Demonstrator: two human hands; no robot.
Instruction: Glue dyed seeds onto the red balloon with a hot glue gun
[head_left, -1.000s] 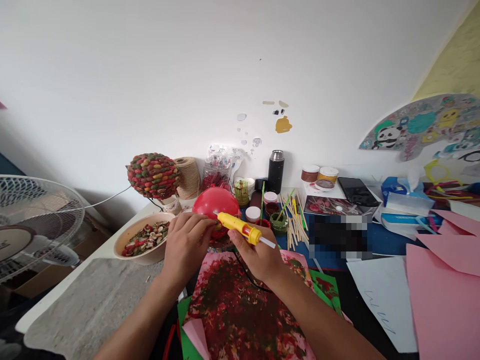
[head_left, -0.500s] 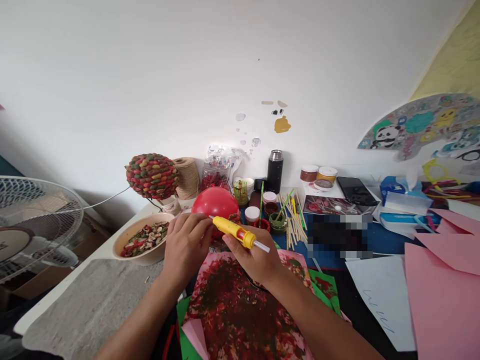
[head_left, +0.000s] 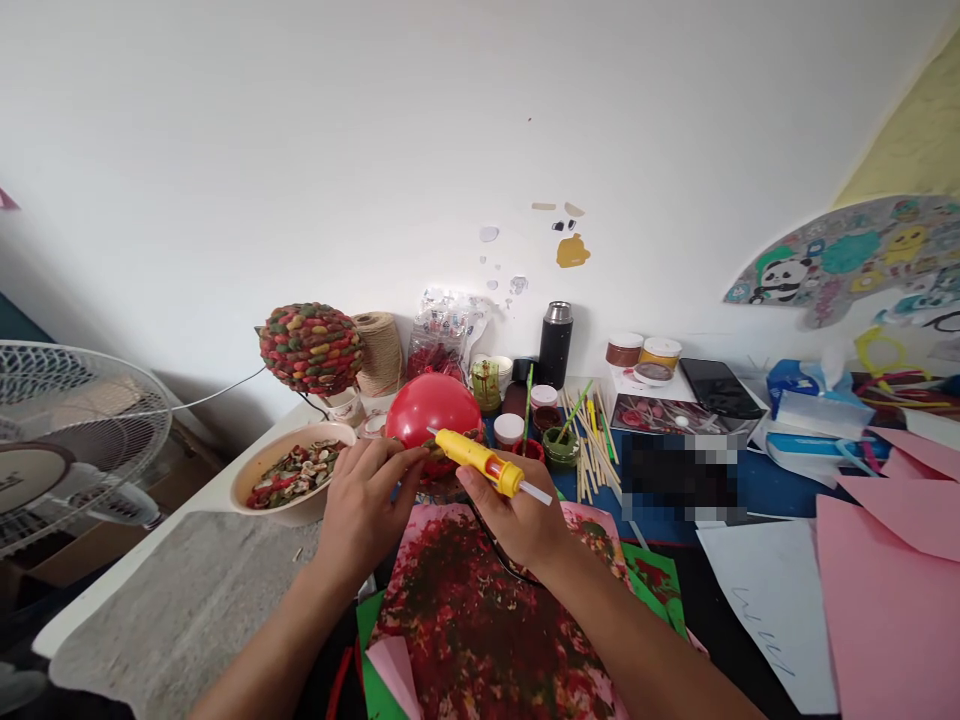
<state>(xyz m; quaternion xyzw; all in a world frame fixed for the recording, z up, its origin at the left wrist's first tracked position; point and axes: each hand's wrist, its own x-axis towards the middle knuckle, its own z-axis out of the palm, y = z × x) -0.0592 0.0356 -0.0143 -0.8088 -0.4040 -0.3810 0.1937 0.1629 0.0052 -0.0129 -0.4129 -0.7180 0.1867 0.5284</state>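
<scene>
Balloon (head_left: 433, 402) just beyond both hands, left of paint pots (head_left: 561, 450); right hand (head_left: 526, 515) gripping glue gun (head_left: 471, 457), left hand (head_left: 366, 495) bunched by its tip, hold unclear; gluing looks in hand, next move likely needing a steady tip clear of fingers.

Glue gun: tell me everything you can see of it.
The glue gun has a yellow, plastic-looking body with a reddish opening towards the rear, a thin grey nozzle and a translucent whitish stick jutting out behind. The right hand grips it, hiding its handle. It slants, nozzle towards the balloon; whether the nozzle touches anything is unclear.
</scene>
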